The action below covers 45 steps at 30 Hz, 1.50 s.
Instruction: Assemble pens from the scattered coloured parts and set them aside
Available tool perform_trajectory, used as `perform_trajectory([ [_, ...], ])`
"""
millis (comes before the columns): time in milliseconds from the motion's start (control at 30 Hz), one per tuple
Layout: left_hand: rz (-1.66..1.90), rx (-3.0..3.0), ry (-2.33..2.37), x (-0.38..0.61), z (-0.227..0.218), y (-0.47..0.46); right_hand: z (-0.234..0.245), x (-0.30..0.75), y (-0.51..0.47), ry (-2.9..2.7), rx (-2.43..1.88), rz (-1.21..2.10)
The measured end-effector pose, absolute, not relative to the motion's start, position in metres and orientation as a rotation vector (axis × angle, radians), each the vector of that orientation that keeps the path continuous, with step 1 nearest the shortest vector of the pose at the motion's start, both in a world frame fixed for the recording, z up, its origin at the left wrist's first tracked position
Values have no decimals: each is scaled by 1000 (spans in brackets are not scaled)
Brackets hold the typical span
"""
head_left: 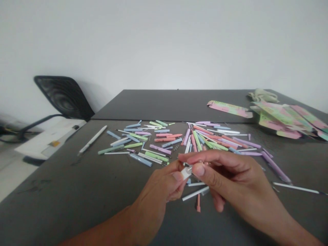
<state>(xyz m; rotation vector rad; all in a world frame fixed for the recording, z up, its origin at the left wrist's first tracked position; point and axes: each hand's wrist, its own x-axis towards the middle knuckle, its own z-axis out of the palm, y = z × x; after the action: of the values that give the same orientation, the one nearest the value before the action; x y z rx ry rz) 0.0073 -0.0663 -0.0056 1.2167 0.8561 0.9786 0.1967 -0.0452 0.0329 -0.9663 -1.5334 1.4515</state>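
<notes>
Two bare hands work close together low in the head view, above a dark grey table (77, 194). The left hand (156, 201) holds a short white pen piece (186, 173) in a narrow grip between thumb and fingers. The right hand (230, 174) forms a narrow grip of thumb and forefinger just beside that piece, on a small part (200, 163) too hidden to name.

Pastel pen parts (164, 140) in blue, green, pink and lilac lie scattered across the table just beyond the hands. Under the hands lie a white tube (195, 193) and a small salmon-pink piece (198, 203). A white pen (92, 139) lies apart on the left, a long lilac pen (276, 167) on the right. Printed pink-and-green cardboard packaging (282, 119) is heaped at the far right, beside a crumpled cloth (262, 95). Past the table's left edge stand a black mesh chair back (64, 97) and a white sheet (48, 140).
</notes>
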Motion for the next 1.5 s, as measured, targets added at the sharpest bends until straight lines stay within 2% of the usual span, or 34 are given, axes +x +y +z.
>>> perform_trajectory([
  [133,966,1241,857,7,-9,-64,33,196,-45,-1479,-895,1500],
  [333,988,1211,860,6,-8,-66,38,202,-38,-1464,-885,1395],
  [533,981,1276,852,4,-8,-67,45,215,-30,-1662,-949,1150],
  [800,969,1320,795,3,-13,-67,50,221,-30,-2109,-736,709],
  [1200,910,1489,898,4,-21,-66,48,228,-37,-2255,-778,604],
  [1500,949,1448,864,4,-21,-69,43,228,-39,-2241,-759,387],
])
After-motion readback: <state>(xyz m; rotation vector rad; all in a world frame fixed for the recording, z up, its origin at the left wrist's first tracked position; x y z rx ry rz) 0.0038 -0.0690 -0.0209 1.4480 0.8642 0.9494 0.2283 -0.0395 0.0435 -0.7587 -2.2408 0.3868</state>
